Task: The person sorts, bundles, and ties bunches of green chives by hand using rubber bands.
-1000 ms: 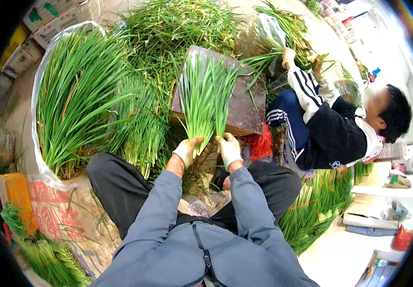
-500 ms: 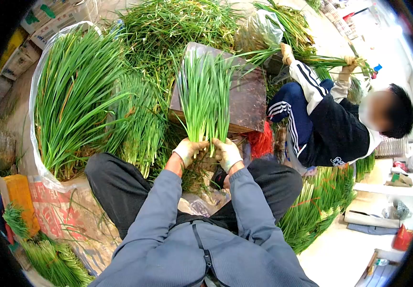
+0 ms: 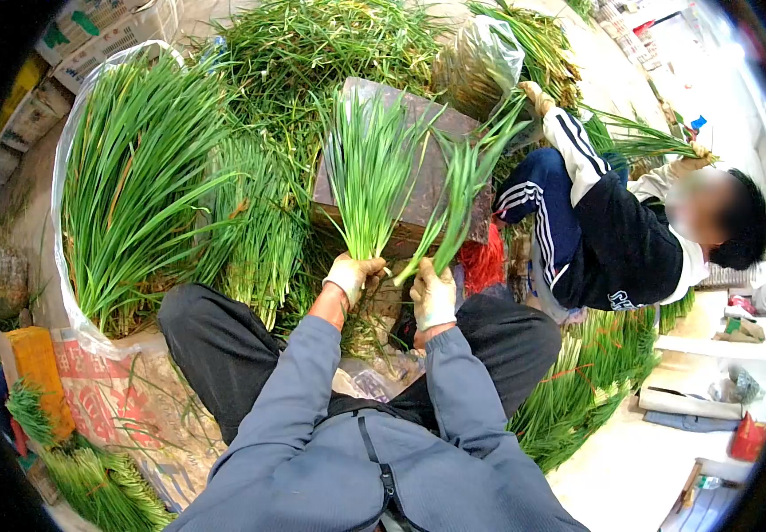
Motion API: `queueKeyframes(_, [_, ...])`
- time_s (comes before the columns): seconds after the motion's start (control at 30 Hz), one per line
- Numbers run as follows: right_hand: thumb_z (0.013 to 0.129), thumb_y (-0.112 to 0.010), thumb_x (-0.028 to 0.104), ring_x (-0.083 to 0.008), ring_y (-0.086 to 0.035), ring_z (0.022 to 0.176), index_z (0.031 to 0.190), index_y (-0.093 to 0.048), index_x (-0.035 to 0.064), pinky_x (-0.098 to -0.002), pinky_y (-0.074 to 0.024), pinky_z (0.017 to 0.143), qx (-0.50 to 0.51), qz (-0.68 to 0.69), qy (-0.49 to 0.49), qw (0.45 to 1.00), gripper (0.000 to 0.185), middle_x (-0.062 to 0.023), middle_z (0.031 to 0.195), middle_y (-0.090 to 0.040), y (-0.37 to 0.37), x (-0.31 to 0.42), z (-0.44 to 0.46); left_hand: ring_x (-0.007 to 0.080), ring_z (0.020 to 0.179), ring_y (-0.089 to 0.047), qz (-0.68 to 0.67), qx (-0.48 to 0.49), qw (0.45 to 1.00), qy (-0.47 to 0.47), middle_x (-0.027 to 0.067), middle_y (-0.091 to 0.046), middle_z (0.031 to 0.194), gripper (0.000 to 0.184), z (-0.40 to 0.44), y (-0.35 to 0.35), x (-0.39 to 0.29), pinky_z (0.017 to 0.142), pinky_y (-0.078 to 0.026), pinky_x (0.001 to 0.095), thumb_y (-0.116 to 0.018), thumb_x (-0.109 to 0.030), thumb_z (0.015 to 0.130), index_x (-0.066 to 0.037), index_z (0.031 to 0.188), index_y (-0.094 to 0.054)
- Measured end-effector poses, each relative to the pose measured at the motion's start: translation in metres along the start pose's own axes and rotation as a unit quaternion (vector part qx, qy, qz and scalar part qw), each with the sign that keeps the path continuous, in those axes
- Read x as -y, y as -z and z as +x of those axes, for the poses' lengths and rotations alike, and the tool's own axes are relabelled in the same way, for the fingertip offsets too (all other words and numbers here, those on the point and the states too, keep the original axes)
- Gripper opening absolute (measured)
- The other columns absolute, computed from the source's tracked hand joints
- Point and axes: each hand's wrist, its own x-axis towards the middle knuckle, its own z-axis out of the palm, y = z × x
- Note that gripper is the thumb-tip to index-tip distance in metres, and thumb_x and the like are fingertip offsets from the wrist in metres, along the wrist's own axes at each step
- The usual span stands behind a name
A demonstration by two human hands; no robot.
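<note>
My left hand, in a pale glove, is closed around the stem ends of a thick bunch of garlic chives. The leaves fan upward over a dark brown box. Just to the right, my gloved right hand grips a smaller bunch of leaves, which leans to the upper right across the box's side. A gap separates the two bunches. The fingertips of both hands are partly hidden by the stems and gloves.
Left stands a plastic-lined heap of long chives; loose greens are piled behind the box. A co-worker sits at right, handling chives. Tied bundles lie beside my right knee. A red plastic bag is by the box.
The greens held together between both hands are now apart. My right hand has shifted slightly right with the smaller bunch, tilting it. The co-worker's far hand has moved down and right with chives.
</note>
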Motion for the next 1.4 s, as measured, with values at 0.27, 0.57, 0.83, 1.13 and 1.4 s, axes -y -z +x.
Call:
queueKeyframes(0.27, [0.096, -0.066, 0.011, -0.0037, -0.04, 0.046, 0.098, -0.063, 0.0124, -0.0211, -0.0276, 0.039, 0.017, -0.144, 0.068, 0.987, 0.004, 0.0058, 0.068, -0.052, 0.011, -0.006, 0.014, 0.0135, 0.05, -0.051, 0.078, 0.035, 0.996, -0.023, 0.0037, -0.064, 0.066, 0.017, 0.001, -0.005, 0.0, 0.047, -0.036, 0.0299, -0.078, -0.018, 0.085, -0.007, 0.083, -0.066])
queueKeyframes(0.57, [0.093, -0.068, 0.01, -0.0025, -0.042, 0.051, 0.098, -0.064, 0.0108, -0.0202, -0.0288, 0.045, 0.117, -0.336, 0.168, 0.919, 0.007, 0.0078, 0.071, -0.054, 0.007, -0.016, 0.011, 0.0172, 0.073, -0.063, -0.034, 0.067, 0.996, 0.054, 0.0047, -0.068, 0.087, 0.02, -0.02, -0.018, -0.011, 0.061, -0.049, 0.0337, -0.075, -0.011, 0.085, -0.006, 0.103, -0.069])
queueKeyframes(0.83, [0.087, -0.075, 0.016, -0.008, -0.047, 0.05, 0.096, -0.066, 0.0074, -0.0261, -0.0354, 0.045, -0.059, -0.339, 0.064, 0.937, 0.015, 0.0035, 0.069, -0.057, 0.061, -0.008, -0.006, 0.014, 0.058, -0.056, 0.074, 0.027, 0.997, 0.008, 0.0023, -0.065, 0.074, 0.013, -0.009, -0.013, -0.007, 0.051, -0.044, 0.031, -0.075, -0.011, 0.086, -0.007, 0.096, -0.069])
queueKeyframes(1.13, [0.086, -0.075, 0.021, -0.0093, -0.057, 0.065, 0.103, -0.07, 0.0059, -0.0273, -0.0446, 0.054, 0.082, -0.434, 0.113, 0.89, 0.024, -0.0006, 0.078, -0.066, -0.002, -0.026, 0.027, 0.0125, 0.058, -0.059, 0.023, 0.043, 0.998, 0.038, 0.0017, -0.066, 0.076, 0.006, -0.021, -0.009, -0.018, 0.047, -0.042, 0.0271, -0.067, -0.01, 0.091, -0.007, 0.096, -0.067])
queueKeyframes(1.4, [0.09, -0.064, 0.016, -0.0097, -0.052, 0.054, 0.093, -0.063, 0.0079, -0.0258, -0.0382, 0.044, 0.03, -0.229, 0.01, 0.973, 0.008, 0.0001, 0.067, -0.057, -0.006, 0.015, 0.019, 0.0157, 0.06, -0.063, 0.091, 0.03, 0.995, 0.005, 0.0067, -0.068, 0.08, 0.016, -0.006, 0.007, -0.007, 0.048, -0.047, 0.0292, -0.073, -0.015, 0.089, -0.003, 0.097, -0.067])
